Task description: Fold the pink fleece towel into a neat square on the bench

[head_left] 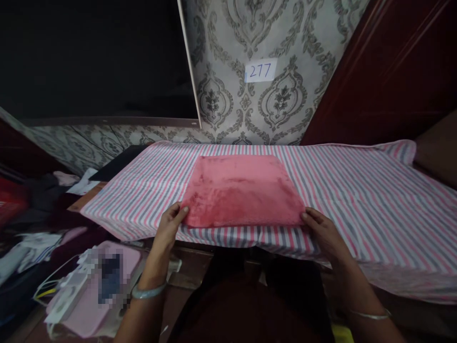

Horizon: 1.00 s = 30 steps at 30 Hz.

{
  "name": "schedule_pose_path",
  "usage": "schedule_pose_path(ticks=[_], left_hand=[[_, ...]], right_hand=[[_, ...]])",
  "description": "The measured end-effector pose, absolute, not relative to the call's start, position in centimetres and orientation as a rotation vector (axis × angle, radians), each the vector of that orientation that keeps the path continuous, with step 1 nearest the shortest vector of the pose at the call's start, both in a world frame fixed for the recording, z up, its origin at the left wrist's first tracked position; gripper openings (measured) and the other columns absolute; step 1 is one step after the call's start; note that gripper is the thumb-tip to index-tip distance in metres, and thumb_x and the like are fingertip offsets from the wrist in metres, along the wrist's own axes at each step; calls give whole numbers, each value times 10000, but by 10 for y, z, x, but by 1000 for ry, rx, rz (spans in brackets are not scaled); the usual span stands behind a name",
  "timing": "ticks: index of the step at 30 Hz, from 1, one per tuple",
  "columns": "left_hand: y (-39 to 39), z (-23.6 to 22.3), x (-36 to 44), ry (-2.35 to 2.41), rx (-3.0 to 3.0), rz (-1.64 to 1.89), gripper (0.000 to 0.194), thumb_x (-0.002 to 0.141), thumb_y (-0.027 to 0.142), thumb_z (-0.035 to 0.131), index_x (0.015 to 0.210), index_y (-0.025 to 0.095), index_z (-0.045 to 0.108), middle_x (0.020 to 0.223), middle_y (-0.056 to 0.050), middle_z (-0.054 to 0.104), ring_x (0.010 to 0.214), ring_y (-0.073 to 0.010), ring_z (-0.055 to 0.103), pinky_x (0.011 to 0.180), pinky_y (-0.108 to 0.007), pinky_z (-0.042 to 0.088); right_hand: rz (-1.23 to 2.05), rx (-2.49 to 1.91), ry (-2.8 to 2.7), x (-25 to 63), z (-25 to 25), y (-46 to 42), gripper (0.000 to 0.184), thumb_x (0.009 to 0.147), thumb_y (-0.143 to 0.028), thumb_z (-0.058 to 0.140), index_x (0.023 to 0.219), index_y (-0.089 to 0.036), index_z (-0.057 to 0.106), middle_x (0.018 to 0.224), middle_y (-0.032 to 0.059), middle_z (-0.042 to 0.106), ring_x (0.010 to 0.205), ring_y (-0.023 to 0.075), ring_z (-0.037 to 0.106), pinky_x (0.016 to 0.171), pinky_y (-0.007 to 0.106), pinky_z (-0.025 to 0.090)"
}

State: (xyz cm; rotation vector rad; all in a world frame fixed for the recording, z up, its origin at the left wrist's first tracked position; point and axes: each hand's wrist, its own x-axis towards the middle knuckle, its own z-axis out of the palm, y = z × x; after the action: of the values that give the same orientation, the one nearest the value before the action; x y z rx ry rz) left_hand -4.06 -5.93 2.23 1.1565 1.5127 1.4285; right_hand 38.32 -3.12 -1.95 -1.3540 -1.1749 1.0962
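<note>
A pink plush cloth (243, 190), rectangular and seemingly folded, lies flat on a striped cloth (342, 186) that covers a long surface. My left hand (173, 220) pinches its near left corner, thumb on top and the other fingers partly hidden at the side. At the near right corner, my right hand (319, 226) grips the plush in the same way, its thumb against the edge. Both hands are close to the front edge of the striped cloth. Darker patches of brushed pile show on the front half of the plush.
A large dark television screen (100, 62) stands behind on the left. Patterned wallpaper carries a paper marked 277 (260, 70). Dark red panelling (389, 71) slants down at the right. Piled clothes (32, 252) and a pink stool-like object (85, 314) with a power strip sit low on the left.
</note>
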Motion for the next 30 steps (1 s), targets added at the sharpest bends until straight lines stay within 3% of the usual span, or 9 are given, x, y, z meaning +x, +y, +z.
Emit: schedule_pose_path(ticks=[3, 7, 12, 18, 23, 26, 28, 30], left_hand=[[-65, 20, -41, 1494, 1122, 1408, 496, 631, 631, 786, 873, 204, 719, 868, -39, 735, 877, -233, 653, 840, -344, 523], [-71, 18, -36, 1475, 1126, 1394, 528, 629, 612, 803, 950, 197, 740, 948, -53, 756, 969, -260, 664, 893, -365, 519], [-71, 15, -33, 1441, 1148, 1520, 397, 700, 539, 772, 894, 199, 704, 925, -36, 746, 901, -219, 668, 878, -340, 517], [-64, 6, -35, 1477, 1190, 1363, 453, 690, 489, 767, 1045, 218, 688, 1100, -66, 756, 1068, -266, 679, 1023, -433, 500], [-61, -1, -40, 1538, 1230, 1319, 436, 711, 490, 715, 1050, 219, 674, 1089, -84, 752, 1091, -274, 674, 1050, -450, 498], [-64, -8, -43, 1605, 1310, 1358, 580, 748, 534, 686, 1208, 188, 616, 1238, -132, 692, 1186, -294, 638, 1057, -444, 500], [-68, -12, -44, 1657, 1498, 1372, 797, 720, 538, 729, 1397, 187, 496, 1448, -157, 557, 1344, -327, 534, 1114, -460, 456], [-72, -14, -47, 1683, 1777, 1303, 935, 706, 485, 770, 1512, 213, 381, 1569, -147, 430, 1453, -343, 412, 1172, -485, 393]], right_hand=[[1043, -1359, -1184, 378, -20, -36, 430, 692, -597, 766, 916, -236, 697, 848, 30, 691, 800, 216, 624, 689, 289, 510], [954, -1408, -1197, 374, -21, -39, 434, 688, -613, 744, 882, -229, 684, 736, 13, 645, 671, 185, 567, 599, 278, 458], [958, -1454, -1227, 373, -20, -42, 475, 667, -646, 745, 885, -230, 677, 654, -11, 591, 586, 162, 505, 538, 270, 393], [910, -1492, -1207, 376, -25, -37, 462, 670, -659, 733, 630, -235, 553, 526, -25, 503, 518, 140, 445, 514, 270, 356], [897, -1481, -1210, 377, -27, -36, 460, 696, -664, 714, 658, -236, 548, 535, -23, 505, 527, 144, 458, 522, 272, 379], [940, -1430, -1213, 378, -27, -38, 454, 702, -636, 731, 835, -217, 619, 608, -24, 544, 568, 152, 503, 554, 268, 422], [939, -1388, -1235, 379, -28, -40, 626, 706, -594, 755, 1179, -206, 621, 724, -20, 599, 627, 164, 559, 590, 269, 461], [866, -1346, -1330, 379, -28, -42, 819, 725, -533, 762, 1434, -223, 495, 910, 18, 659, 747, 184, 620, 673, 289, 507]])
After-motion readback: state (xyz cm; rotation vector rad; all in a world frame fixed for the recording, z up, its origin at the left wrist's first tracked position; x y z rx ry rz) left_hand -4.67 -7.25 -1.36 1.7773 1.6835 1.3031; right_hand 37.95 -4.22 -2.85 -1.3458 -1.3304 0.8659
